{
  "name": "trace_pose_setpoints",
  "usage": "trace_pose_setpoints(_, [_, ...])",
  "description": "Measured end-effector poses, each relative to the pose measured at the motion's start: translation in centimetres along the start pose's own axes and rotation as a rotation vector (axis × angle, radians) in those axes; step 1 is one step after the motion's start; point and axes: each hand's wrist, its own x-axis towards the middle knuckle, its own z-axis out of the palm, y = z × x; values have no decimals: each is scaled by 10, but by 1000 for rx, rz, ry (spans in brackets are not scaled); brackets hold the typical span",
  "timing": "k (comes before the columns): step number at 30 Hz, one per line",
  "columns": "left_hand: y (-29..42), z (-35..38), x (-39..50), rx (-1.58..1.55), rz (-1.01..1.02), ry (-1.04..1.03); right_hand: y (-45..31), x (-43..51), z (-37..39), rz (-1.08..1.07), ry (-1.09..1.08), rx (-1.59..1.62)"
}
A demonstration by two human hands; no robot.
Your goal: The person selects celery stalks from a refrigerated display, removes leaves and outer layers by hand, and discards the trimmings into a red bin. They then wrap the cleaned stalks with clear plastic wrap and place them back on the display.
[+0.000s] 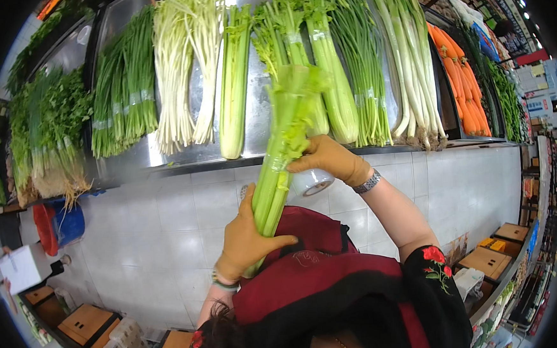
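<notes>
A bunch of green celery [281, 135] is held upright at a slant in front of my red apron, its leafy top blurred. My left hand [244, 240], in a tan glove, grips its lower stalks near the base. My right hand [337, 158], gloved too, pinches the middle of the bunch, thumb in front, where a shiny band of clear tape wraps the stalks. Just below that hand is a roll of clear tape [313, 182]; whether the fingers hold it is hidden. Behind lies the metal display counter [254, 94] with another celery bunch [235, 90].
On the counter lie taped celery [335, 84], white-stemmed greens [177, 79], garlic chives [129, 87] and leeks [406, 70]. Carrots [464, 91] fill a bin at right. A blue bucket [71, 224] stands left on the tiled floor [158, 243]. Wooden-topped boxes [84, 322] stand behind.
</notes>
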Motion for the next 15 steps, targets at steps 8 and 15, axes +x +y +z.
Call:
trace_pose_setpoints(8, [-21, -6, 15, -1143, 152, -380, -60, 30, 0, -160, -176, -257])
trace_pose_setpoints(15, [12, -7, 20, -1301, 232, -702, -59, 17, 2, -127, -116, -135])
